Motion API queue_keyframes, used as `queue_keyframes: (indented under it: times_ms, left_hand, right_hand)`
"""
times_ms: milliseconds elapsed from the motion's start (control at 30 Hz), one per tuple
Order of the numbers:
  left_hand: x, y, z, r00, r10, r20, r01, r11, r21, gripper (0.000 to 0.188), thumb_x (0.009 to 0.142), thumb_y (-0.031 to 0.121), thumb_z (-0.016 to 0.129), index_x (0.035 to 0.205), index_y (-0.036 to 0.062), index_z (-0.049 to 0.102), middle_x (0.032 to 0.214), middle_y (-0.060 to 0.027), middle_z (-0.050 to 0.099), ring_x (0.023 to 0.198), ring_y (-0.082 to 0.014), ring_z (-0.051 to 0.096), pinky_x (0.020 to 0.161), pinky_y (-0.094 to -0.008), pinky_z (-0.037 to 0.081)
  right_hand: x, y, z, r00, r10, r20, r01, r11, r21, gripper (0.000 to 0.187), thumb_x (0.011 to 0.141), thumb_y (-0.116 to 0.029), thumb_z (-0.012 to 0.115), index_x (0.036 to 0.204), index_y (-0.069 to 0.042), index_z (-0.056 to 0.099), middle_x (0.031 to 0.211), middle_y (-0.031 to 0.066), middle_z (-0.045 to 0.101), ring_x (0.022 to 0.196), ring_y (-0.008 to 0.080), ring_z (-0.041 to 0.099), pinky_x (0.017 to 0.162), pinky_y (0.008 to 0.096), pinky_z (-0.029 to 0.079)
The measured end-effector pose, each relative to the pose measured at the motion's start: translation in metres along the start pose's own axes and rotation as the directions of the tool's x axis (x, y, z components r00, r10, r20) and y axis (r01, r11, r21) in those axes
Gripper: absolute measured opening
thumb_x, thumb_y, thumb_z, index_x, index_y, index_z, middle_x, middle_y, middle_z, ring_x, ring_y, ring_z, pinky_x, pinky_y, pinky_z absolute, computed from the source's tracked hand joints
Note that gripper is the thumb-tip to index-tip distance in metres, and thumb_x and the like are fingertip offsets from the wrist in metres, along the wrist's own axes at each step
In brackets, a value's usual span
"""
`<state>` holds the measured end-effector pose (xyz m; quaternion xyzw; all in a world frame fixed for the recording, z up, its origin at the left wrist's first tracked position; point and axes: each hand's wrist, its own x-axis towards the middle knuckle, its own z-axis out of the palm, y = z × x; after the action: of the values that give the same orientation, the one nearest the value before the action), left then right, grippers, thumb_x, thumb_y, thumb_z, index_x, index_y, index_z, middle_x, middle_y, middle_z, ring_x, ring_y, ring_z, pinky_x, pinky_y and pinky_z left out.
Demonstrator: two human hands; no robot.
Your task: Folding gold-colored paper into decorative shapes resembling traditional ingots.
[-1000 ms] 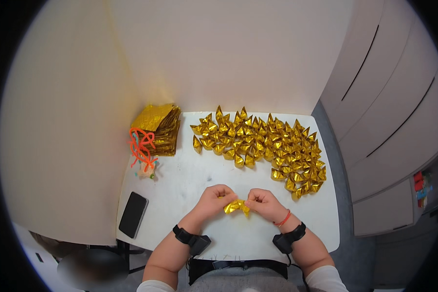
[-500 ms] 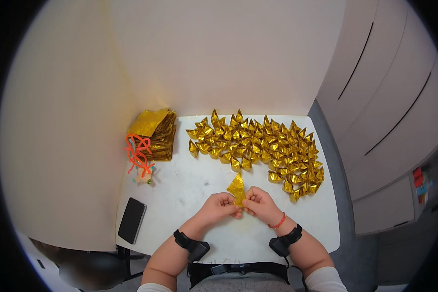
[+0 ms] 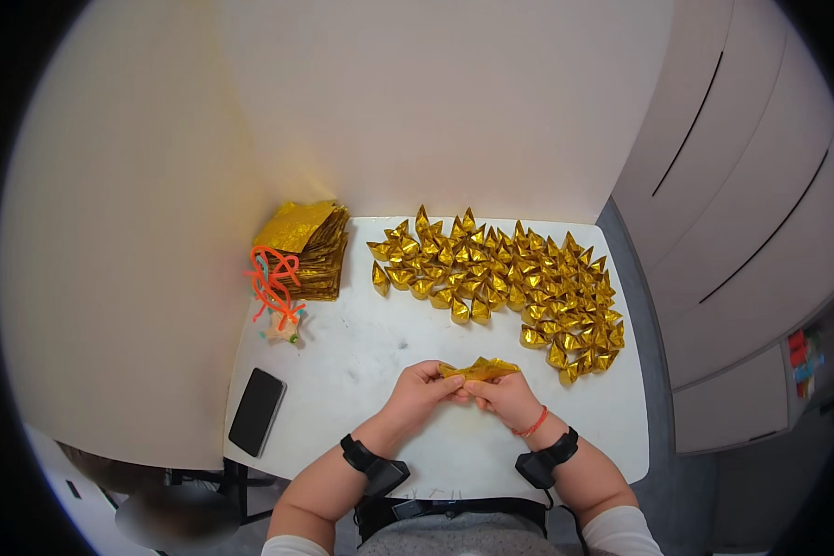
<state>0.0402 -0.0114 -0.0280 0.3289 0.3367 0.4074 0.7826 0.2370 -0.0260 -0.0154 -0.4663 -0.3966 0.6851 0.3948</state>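
Note:
A partly folded sheet of gold foil paper (image 3: 484, 368) lies crosswise between my hands, over the near middle of the table. My left hand (image 3: 421, 391) pinches its left end, thumb on the near side. My right hand (image 3: 507, 396) grips it from the right, with the thumb close to the left thumb. Beyond the hands stand many finished gold paper ingots (image 3: 491, 259), boat-shaped with pointed tips, packed together across the back and right of the table. At the back left rises a stack of flat gold foil sheets (image 3: 296, 227).
Orange fuzzy twisted stems (image 3: 273, 283) hang against the stack, with a small beige ornament (image 3: 284, 326) below. A black phone (image 3: 258, 412) lies at the left edge of the white table (image 3: 343, 371). Pale walls border the back and left; cabinets (image 3: 713, 204) stand right.
The gold paper has turned from an upright pointed shape to one lying sideways between my fingers. My right hand has shifted slightly right. The whole view has moved a little.

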Motion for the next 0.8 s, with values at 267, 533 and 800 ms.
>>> queue_keyframes:
  times_ms: [267,533,800]
  left_hand:
    - [0.000,0.005,-0.004,0.995,-0.003,-0.099,0.007,0.999,0.049,0.008,0.095,0.003,0.070,0.098,-0.0042,0.069,0.089,-0.0107,0.070,0.075,-0.0174,0.067,0.072,-0.0302,0.057]
    - [0.001,0.007,-0.009,0.999,-0.019,-0.033,0.024,0.989,0.147,0.005,0.094,0.002,0.070,0.093,-0.0036,0.069,0.088,-0.0108,0.070,0.076,-0.0178,0.068,0.072,-0.0293,0.057]
    - [0.001,0.013,-0.012,0.997,-0.056,-0.051,0.046,0.981,-0.187,0.004,0.095,0.001,0.069,0.097,-0.0013,0.067,0.089,-0.0115,0.070,0.074,-0.0174,0.068,0.069,-0.0299,0.058]
  right_hand:
    - [0.001,-0.006,0.006,0.874,-0.451,-0.180,0.457,0.889,-0.004,0.015,0.090,-0.011,0.078,0.101,-0.002,0.072,0.102,0.0035,0.064,0.087,0.0099,0.061,0.075,0.0233,0.051]
    - [0.003,-0.005,-0.021,0.812,-0.569,0.132,0.567,0.715,-0.408,0.019,0.083,-0.005,0.080,0.101,-0.005,0.075,0.124,0.0087,0.057,0.113,0.0205,0.058,0.096,0.0323,0.051]
    - [-0.002,-0.012,-0.022,0.779,-0.582,0.232,0.619,0.661,-0.424,0.022,0.077,0.003,0.077,0.095,-0.009,0.078,0.132,0.0104,0.055,0.121,0.0266,0.057,0.103,0.0368,0.048]
